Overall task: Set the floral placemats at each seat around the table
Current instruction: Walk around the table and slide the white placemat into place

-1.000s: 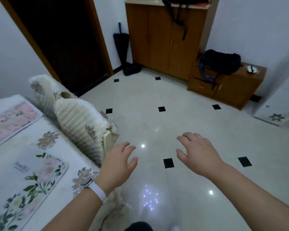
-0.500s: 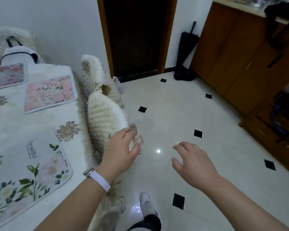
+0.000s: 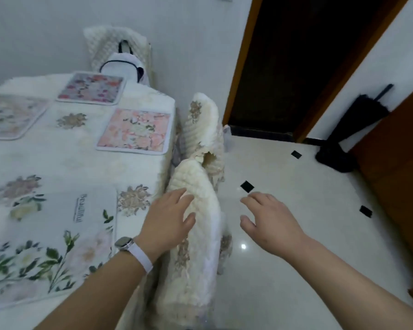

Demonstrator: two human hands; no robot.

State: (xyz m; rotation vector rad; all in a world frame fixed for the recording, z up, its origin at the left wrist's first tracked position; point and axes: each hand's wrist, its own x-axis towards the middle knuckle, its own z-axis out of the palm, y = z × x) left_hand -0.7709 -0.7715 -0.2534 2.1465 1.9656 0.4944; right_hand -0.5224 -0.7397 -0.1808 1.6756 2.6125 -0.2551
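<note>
Head view: four floral mats lie flat on the table: a green-leaf placemat at the near edge, a pink placemat at the seat beyond it, a red-flowered placemat at the far end, and a pale placemat at the left edge of frame. The left hand is spread wide with straight fingers at the top of the near chair; contact with its quilted cover cannot be confirmed. The right hand hovers over the floor, fingers loosely bent, holding nothing. No mat is in hand, so the step is judged to be between placements or at final check. Next move: verify the seats outside the frame, fetch a further mat if one is uncovered, and square each mat to its chair.
</note>
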